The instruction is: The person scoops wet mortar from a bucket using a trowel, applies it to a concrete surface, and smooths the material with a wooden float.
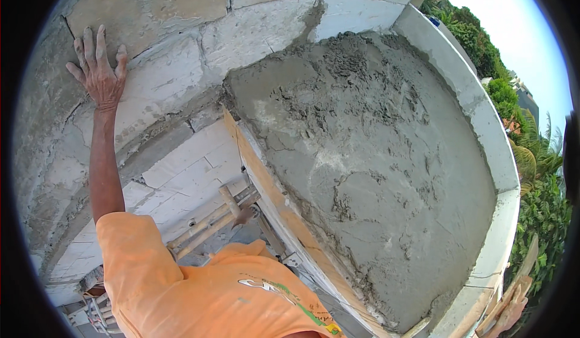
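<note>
Open room lies over the wet concrete (386, 150), hemmed by pale block walls (474, 105) and 1 long wooden board (275, 199).

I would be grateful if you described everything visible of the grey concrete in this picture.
The concrete is a broad grey layer that looks damp. Its surface is uneven: dark, crumbly clumps toward the top, smoother stretches along the right side, paler patches near the middle. Pale blocks border it along the right, and a wooden board runs along its lower left side. The left hand is apart from it, fingers spread against the wall.
</note>
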`<move>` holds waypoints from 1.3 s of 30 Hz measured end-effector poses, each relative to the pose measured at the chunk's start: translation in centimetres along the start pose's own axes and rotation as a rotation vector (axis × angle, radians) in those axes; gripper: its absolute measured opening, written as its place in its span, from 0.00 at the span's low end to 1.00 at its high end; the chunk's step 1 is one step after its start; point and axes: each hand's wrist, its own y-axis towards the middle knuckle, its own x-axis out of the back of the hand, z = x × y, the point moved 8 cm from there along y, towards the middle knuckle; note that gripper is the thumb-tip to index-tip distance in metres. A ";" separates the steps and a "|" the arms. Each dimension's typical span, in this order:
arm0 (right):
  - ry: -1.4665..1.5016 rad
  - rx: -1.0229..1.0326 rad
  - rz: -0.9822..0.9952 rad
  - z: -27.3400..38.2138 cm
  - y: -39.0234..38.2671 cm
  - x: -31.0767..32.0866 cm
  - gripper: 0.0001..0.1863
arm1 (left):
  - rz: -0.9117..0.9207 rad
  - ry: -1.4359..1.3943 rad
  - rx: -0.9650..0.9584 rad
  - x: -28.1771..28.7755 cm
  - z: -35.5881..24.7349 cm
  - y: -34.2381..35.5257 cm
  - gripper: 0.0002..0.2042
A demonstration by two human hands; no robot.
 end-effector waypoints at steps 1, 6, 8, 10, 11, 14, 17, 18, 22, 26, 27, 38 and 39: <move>0.131 0.064 0.025 2.3 -0.1 -0.2 0.35 | 0.008 0.006 0.012 -0.4 0.3 -0.6 0.32; 0.690 0.419 0.284 23.6 -9.9 -1.4 0.32 | -0.011 -0.024 0.031 -1.3 -0.2 -0.2 0.30; 0.890 0.730 0.372 34.5 -16.1 -0.8 0.34 | 0.003 0.007 0.035 -0.9 0.2 -0.2 0.30; 0.739 0.850 0.461 43.1 -20.7 -1.0 0.36 | 0.031 0.036 0.050 -0.6 0.8 -0.9 0.30; 0.671 0.923 0.532 47.3 -23.1 -2.2 0.37 | 0.069 0.083 0.039 0.1 1.2 -1.1 0.30; 0.696 1.168 0.393 54.8 -27.3 -3.0 0.42 | 0.071 0.072 0.074 -1.0 0.9 -1.1 0.29; 0.618 1.295 0.313 60.5 -30.6 -2.3 0.42 | 0.066 0.034 0.094 -1.5 0.5 -1.4 0.30; 0.563 1.333 0.315 62.6 -32.2 -2.2 0.42 | 0.070 0.038 0.088 -1.4 0.6 -1.4 0.30; 0.522 1.355 0.251 68.0 -35.7 -1.9 0.41 | 0.065 0.044 0.097 -1.3 1.0 -1.7 0.30; 0.400 1.287 0.229 71.6 -36.6 -3.3 0.40 | 0.092 0.070 0.063 -1.1 1.1 -1.7 0.28; 0.364 1.280 0.217 72.1 -36.6 -3.8 0.40 | 0.084 0.064 0.052 -1.2 1.1 -1.7 0.29; 0.400 1.415 0.269 69.3 -42.9 -2.1 0.41 | 0.097 0.043 0.060 -1.5 0.9 -1.8 0.29; 0.413 1.420 0.267 69.2 -43.0 -2.0 0.40 | 0.089 0.035 0.082 -1.5 1.1 -1.8 0.29</move>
